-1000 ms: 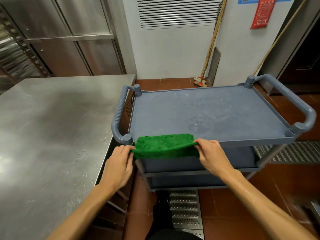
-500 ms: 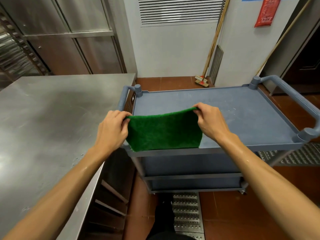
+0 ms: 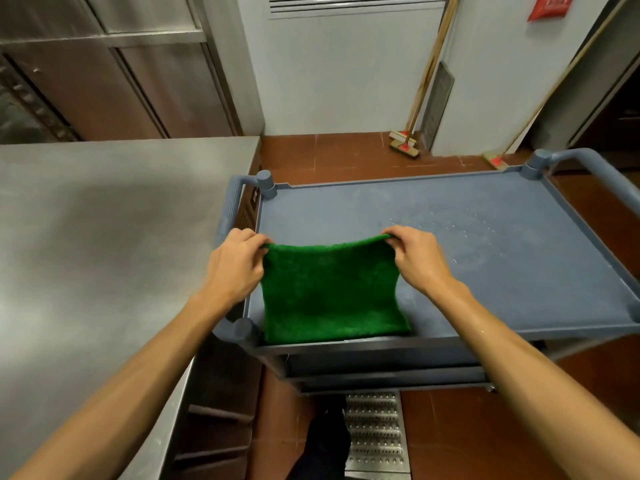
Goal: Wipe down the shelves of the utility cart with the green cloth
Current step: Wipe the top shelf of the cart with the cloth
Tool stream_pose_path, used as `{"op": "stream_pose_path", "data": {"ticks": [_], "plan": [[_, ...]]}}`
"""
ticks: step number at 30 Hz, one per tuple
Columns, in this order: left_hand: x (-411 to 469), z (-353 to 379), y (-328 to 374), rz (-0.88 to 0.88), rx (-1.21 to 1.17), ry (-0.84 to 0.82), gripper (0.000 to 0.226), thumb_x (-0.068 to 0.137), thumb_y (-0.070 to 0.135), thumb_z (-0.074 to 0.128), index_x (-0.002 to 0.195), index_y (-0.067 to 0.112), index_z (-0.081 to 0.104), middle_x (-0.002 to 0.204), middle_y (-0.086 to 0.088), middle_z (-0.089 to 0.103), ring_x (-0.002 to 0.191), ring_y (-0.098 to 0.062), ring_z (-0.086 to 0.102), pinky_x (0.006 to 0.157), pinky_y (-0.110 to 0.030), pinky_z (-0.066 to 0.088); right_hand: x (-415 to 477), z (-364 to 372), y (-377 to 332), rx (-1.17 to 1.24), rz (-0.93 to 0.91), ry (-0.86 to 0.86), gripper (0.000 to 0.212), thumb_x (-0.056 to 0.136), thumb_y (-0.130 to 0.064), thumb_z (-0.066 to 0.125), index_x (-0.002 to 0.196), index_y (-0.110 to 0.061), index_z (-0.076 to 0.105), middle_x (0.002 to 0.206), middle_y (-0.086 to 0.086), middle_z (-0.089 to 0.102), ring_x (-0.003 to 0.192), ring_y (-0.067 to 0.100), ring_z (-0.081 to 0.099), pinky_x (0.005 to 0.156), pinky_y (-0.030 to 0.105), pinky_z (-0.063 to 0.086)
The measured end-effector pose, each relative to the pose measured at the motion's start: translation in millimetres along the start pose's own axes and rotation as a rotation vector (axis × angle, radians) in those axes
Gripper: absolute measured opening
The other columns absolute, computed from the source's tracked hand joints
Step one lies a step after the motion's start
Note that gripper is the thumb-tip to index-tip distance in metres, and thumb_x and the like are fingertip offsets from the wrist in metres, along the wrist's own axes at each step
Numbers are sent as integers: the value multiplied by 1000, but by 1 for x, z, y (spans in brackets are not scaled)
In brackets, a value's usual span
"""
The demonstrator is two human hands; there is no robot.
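As left hand [image 3: 235, 268] and right hand [image 3: 419, 259] pinch green cloth [image 3: 329, 292] corners, hem at cart shelf [image 3: 485, 244] rim, room rightward.

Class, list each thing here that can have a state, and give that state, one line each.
top shelf: dotted with water drops.
green cloth: spread out, far edge raised, near edge at the shelf's front rim.
left hand: pinches the cloth's left corner.
right hand: pinches its right corner.
broom: leaning against the wall.
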State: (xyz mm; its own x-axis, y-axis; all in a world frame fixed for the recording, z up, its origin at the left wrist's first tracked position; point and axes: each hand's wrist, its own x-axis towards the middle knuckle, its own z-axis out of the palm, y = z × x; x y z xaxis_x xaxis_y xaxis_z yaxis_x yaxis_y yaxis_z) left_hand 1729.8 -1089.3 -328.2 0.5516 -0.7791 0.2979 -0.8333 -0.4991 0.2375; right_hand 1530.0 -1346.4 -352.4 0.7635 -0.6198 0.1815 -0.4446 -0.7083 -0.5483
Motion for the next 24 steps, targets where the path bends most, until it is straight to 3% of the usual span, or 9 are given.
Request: {"op": "stream_pose_path", "data": {"ticks": [6, 10, 13, 19, 24], "plan": [[-23, 54, -8, 86, -13, -250, 33, 86, 29, 43, 103, 20, 70, 92, 0, 65, 94, -28, 61, 66, -40, 57, -18, 41, 33, 7, -8, -267, 25, 90, -7, 59, 108, -19, 72, 104, 6, 72, 100, 30, 65, 87, 41, 52], [-47, 84, -9, 87, 32, -481, 27, 80, 28, 54, 102, 22, 70, 95, -3, 65, 95, -29, 64, 65, -39, 57, -40, 62, 48, -73, -16, -443, 35, 82, -6, 60, 109, -23, 72, 112, 2, 70, 107, 25, 63, 95, 37, 49], [-61, 102, -5, 105, 67, -615, 30, 77, 28, 63, 104, 18, 66, 97, -8, 62, 93, -33, 62, 65, -42, 55, -56, 74, 52, -132, -22, -555, 46, 82, -13, 66, 126, -27, 63, 119, 0, 63, 112, 23, 58, 97, 35, 47], [-63, 116, 1, 84, 131, -639, 45, 78, 35, 75, 115, 14, 61, 106, -11, 58, 98, -34, 59, 70, -44, 53, -73, 86, 56, -186, -87, -475, 50, 84, -18, 68, 132, -28, 59, 117, 0, 61, 109, 25, 55, 92, 37, 47], [-61, 116, 1, 101, 145, -669, 38, 90, 37, 65, 125, 24, 60, 116, -6, 53, 110, -28, 51, 77, -39, 46, -80, 93, 47, -183, -127, -473, 52, 82, 1, 55, 126, -24, 65, 108, 5, 59, 98, 29, 54, 78, 38, 46]]}}
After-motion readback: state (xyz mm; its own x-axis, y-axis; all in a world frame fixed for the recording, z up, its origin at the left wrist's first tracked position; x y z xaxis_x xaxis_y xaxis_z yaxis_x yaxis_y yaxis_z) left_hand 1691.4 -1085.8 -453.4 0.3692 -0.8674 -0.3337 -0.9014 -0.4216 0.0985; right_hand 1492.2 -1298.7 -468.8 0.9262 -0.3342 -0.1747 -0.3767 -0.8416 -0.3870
